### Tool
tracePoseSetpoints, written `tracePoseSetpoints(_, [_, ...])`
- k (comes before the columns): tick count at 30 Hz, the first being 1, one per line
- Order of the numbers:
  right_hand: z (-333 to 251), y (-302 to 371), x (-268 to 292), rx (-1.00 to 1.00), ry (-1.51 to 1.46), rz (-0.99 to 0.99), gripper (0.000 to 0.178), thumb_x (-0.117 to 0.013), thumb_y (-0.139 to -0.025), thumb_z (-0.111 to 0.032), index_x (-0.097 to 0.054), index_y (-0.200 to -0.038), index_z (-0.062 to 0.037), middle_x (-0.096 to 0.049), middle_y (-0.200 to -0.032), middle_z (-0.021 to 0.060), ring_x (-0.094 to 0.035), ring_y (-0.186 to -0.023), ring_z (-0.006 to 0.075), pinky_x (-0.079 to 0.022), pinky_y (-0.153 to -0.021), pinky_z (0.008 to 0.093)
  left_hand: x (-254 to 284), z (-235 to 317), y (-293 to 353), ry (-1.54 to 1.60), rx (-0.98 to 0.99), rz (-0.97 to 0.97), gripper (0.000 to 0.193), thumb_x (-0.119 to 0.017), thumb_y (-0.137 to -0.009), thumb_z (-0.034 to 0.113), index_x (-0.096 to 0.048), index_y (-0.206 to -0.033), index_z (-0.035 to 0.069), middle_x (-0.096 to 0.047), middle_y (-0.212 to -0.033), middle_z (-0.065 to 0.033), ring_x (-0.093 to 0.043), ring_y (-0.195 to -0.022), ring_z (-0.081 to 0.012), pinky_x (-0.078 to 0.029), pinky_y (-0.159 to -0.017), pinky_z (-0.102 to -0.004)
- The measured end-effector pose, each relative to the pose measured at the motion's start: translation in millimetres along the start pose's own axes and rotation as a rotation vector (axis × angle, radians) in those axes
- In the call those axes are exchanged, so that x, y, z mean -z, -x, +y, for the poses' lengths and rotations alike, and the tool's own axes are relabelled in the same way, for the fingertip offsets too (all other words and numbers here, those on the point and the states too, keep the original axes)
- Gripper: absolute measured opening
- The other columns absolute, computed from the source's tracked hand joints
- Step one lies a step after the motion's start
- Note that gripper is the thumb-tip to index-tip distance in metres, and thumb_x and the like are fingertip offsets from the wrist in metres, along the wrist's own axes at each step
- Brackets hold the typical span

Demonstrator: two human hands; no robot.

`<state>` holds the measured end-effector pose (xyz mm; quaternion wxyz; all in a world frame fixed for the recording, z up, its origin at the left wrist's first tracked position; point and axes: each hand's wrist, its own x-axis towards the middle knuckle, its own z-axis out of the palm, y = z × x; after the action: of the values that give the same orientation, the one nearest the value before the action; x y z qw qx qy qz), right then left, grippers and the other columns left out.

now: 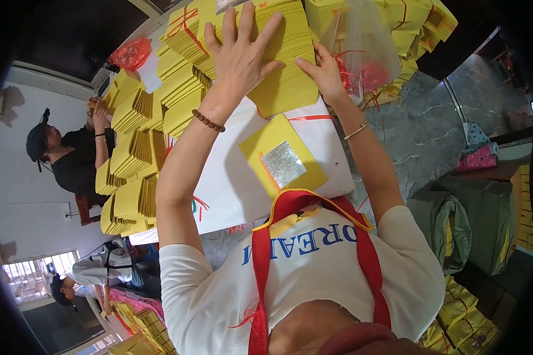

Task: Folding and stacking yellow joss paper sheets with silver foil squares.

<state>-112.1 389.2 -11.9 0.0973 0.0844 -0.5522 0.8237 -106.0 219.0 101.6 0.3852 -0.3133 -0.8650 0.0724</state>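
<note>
A thick fanned stack of yellow paper sheets [290,89] lies at the far end of the white-covered table [219,171]. Flat on top of it rests my left hand [238,62], fingers spread. My right hand [326,76] grips the stack's right edge, thumb on the upper side and fingers partly hidden behind. Closer to my body is a yellow sheet [250,145] bearing a silver foil square [284,164] with an orange strip. A second silver piece [228,5] shows beyond my left fingertips. Red ties [186,22] bind a yellow bundle left of the stack.
Folded yellow paper bundles [133,157] line the table's left side, where a person in black [77,160] works. Another person [109,263] bends farther back. A clear plastic bag [364,53] with red ties sits at right, above more bundles. Green sacks [485,219] stand on the right.
</note>
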Motion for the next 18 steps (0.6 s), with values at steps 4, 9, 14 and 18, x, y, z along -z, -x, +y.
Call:
tracePoseSetpoints(4, [2.1,-1.5,1.3,0.020,-0.001,-0.008,0.063,-0.069,-0.079,-0.013,-0.036,-0.130,0.0045,-0.054,-0.119,0.0117,-0.052,-0.105,0.0162,-0.043,-0.089,0.0281,-0.6,-1.5,-1.9,0.005,-0.011,0.022,0.090,-0.075,-0.058,0.052,-0.035,-0.136,0.032,-0.029,-0.141,-0.0093,-0.026,-0.126,-0.0314,-0.017,-0.095,-0.0544])
tracePoseSetpoints(9, [0.7,-1.0,-1.9,0.008,-0.018,-0.004,0.063,-0.069,-0.079,-0.013,-0.036,-0.130,0.0048,-0.053,-0.119,0.0122,-0.052,-0.106,0.0164,-0.043,-0.089,0.0282,-0.9,-3.8,-3.2,0.022,-0.012,0.047,0.089,-0.075,-0.059,0.050,-0.036,-0.136,0.029,-0.032,-0.139,-0.0090,-0.030,-0.123,-0.0302,-0.020,-0.094,-0.0528])
tracePoseSetpoints(14, [0.9,-0.3,-0.9,0.004,0.008,0.007,0.064,-0.069,-0.079,-0.013,-0.036,-0.130,0.0051,-0.053,-0.119,0.0127,-0.052,-0.105,0.0164,-0.044,-0.088,0.0281,-1.0,-6.6,-4.2,0.036,-0.023,0.057,0.088,-0.075,-0.059,0.050,-0.037,-0.135,0.028,-0.033,-0.139,-0.0090,-0.031,-0.122,-0.0289,-0.021,-0.092,-0.0519])
tracePoseSetpoints(18, [0.7,-0.4,0.0,0.004,0.018,0.002,0.065,-0.069,-0.078,-0.014,-0.034,-0.131,0.0050,-0.054,-0.118,0.0133,-0.052,-0.105,0.0169,-0.044,-0.088,0.0282,-0.1,-6.5,-4.8,0.031,-0.030,0.065,0.087,-0.074,-0.060,0.050,-0.037,-0.135,0.028,-0.034,-0.138,-0.0090,-0.031,-0.122,-0.0284,-0.022,-0.092,-0.0518])
